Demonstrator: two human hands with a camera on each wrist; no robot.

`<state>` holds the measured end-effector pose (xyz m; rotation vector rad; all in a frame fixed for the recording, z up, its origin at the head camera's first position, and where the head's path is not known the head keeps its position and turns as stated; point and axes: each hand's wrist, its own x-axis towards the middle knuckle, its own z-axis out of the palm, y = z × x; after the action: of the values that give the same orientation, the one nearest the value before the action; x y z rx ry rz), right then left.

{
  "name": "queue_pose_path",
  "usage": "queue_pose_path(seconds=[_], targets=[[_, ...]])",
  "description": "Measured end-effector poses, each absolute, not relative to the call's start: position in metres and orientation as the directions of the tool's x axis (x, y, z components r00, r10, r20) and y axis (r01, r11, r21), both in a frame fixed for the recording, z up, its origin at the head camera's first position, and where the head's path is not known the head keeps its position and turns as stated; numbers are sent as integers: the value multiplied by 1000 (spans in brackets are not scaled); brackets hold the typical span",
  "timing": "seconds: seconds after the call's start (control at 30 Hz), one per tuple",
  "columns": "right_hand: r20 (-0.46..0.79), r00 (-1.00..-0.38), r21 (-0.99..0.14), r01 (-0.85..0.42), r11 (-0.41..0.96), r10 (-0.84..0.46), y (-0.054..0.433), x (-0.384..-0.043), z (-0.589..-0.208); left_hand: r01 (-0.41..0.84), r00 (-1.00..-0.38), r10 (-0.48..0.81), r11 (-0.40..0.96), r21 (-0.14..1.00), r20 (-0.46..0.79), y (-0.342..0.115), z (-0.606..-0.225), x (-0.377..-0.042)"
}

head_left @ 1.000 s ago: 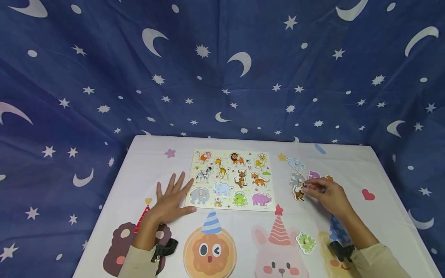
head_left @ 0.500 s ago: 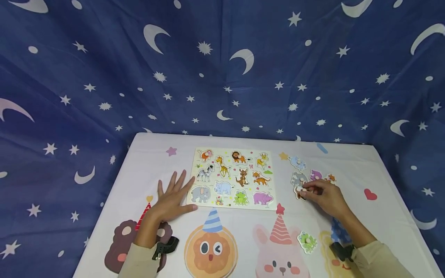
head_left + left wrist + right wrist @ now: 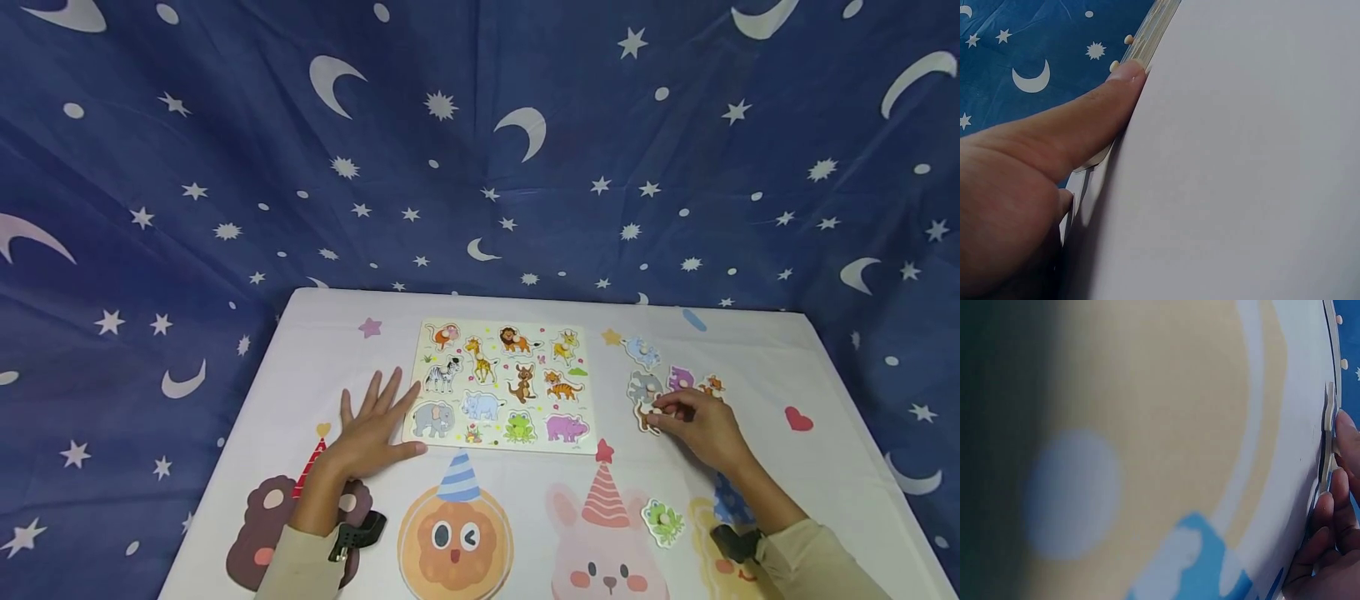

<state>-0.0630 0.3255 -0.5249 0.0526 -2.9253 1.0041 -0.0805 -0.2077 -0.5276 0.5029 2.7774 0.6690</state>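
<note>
A cream knob puzzle board (image 3: pixel 487 327) with animal pictures lies in the middle of the table. My left hand (image 3: pixel 369 433) rests palm down at its lower left corner, fingers spread. In the left wrist view, the thumb (image 3: pixel 1094 119) lies against the board's edge. Right of the board, my right hand (image 3: pixel 703 427) pinches a brown animal puzzle piece (image 3: pixel 646 418) between thumb and index finger. That piece overlaps the lower end of a grey elephant piece (image 3: pixel 643 385). In the right wrist view, the fingertips are at a thin wooden piece (image 3: pixel 1327 437) low over the tablecloth.
Near the right hand lie a light blue piece (image 3: pixel 642 352), a purple piece (image 3: pixel 680 377) and an orange piece (image 3: pixel 712 384). A green frog piece (image 3: pixel 663 523) lies closer to the front. A blue curtain (image 3: pixel 480 150) with moons and stars hangs behind the table.
The right thumb and index finger have moved slightly down and left onto the brown piece, covering more of it. The left hand has stayed in place.
</note>
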Motion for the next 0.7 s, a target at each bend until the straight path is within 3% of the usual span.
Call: queue_pose_path(seconds=[0.27,0.7], targets=[[56,-998,-594,-42,803,-10,326,-63,-526,264,-915,375,838,478,-151,-207,-529,-80],[125,-989,-594,-139,793,-80,324,-63,-531,269,-912,379,841,470,-155,-208,-527,-81]])
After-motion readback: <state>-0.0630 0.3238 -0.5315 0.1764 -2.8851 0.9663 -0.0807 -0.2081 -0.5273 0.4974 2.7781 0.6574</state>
